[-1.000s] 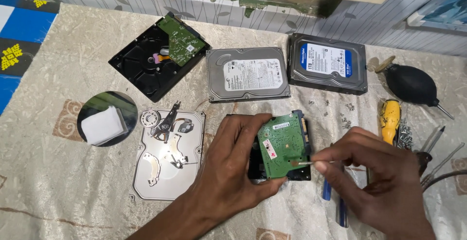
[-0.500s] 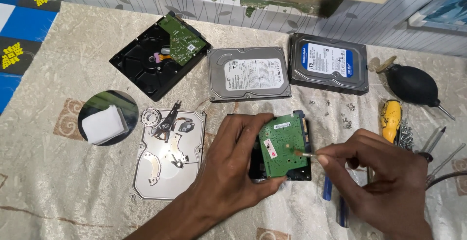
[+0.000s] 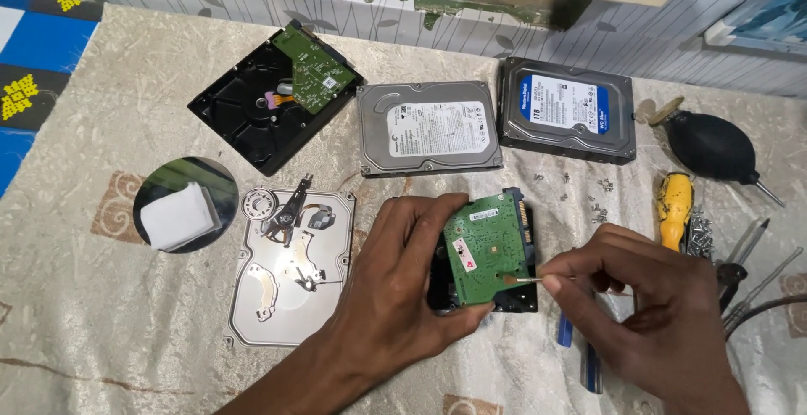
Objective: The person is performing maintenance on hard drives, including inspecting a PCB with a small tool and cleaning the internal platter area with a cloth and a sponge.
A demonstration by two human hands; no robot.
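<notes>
My left hand [image 3: 395,297] grips a black hard drive [image 3: 513,297] whose green circuit board [image 3: 486,247] faces up. It lies on the patterned cloth at the centre. My right hand [image 3: 647,314] pinches a thin metal tool [image 3: 528,280], its tip touching the board's lower right part. To the left lies an opened drive body [image 3: 290,268], silver inside, with its arm and magnets showing.
At the back lie a black drive with a loose green board [image 3: 273,95], a silver-topped drive [image 3: 429,127] and a blue-labelled drive [image 3: 565,108]. A shiny disc platter [image 3: 185,203] lies at left. At right are loose screws [image 3: 601,205], a black air blower [image 3: 714,148], a yellow-handled tool [image 3: 674,209] and screwdrivers [image 3: 756,259].
My right hand has shifted slightly, moving the tool tip lower on the green board. My left hand keeps its hold on the drive.
</notes>
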